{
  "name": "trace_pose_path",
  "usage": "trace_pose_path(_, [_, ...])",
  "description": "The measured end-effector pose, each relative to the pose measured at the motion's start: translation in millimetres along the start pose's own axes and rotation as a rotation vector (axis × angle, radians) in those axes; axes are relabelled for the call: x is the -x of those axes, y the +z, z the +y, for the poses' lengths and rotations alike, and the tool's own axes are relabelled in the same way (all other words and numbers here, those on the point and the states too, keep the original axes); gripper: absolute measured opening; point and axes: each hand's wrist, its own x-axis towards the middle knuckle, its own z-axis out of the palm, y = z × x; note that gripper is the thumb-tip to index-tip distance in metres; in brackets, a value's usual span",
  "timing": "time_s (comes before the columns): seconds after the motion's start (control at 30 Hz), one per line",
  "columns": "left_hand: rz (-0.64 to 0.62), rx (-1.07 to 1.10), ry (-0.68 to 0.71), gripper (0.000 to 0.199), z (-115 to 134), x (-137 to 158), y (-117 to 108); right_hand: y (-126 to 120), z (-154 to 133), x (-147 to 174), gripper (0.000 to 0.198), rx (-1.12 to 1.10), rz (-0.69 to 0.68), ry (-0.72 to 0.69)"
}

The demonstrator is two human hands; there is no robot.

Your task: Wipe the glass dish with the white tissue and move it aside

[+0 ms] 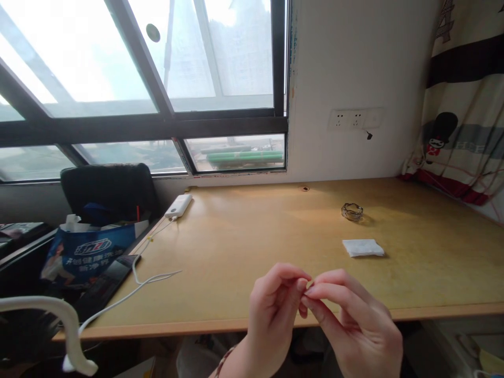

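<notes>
Both my hands meet just above the table's front edge, fingertips pinched together. Between them shows a small yellow-green piece (310,284), too small and covered to name. My left hand (273,310) grips it between thumb and forefinger, the other fingers curled. From the other side, my right hand (350,320) pinches the same piece with thumb and fingers. A folded white tissue (363,248) lies beyond my right hand, touched by neither. Farther back is a clear glass ashtray-like dish (352,211) with a wavy rim.
The wooden table (236,231) stands against the wall under a window. At its left edge lies a white power bank (179,206) with a white cable (136,270). A blue bag (92,252) sits on a black chair (110,184); a white curved tube (66,315) is at lower left.
</notes>
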Motion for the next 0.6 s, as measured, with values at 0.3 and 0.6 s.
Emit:
trace_pose_path(0.3, [-0.006, -0.262, 0.201, 0.020, 8, 10, -5, -2, -5, 2, 0.018, 0.035, -0.082, -0.019])
trace_pose_path(0.6, [-0.001, -0.333, 0.216, 0.022, 8, 12, -4, -3, -1, -1, 0.014, 0.175, -0.139, -0.107])
